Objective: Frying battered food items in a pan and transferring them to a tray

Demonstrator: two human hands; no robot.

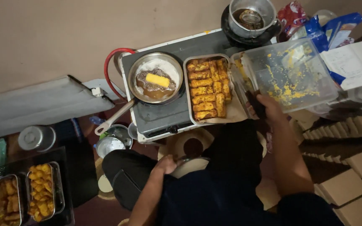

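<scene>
Two blue bags (336, 25), rt hand (269, 106) on tub (292, 73)

From up here I see my right hand (269, 106) at a clear plastic container (292, 73), glossy and smeared with crumbly yellow coating. My left hand (166, 164) rests by something of shiny metal I can't make out. The frying pan (156, 77) is polished metal, its oil glistening round a smooth yellow piece (157, 79). The baking tray (208, 88) is dull metal, its fried pieces rough and crusted. The stove top (160, 115) looks matt grey. The cardboard boxes (348, 175) are matt brown.
</scene>
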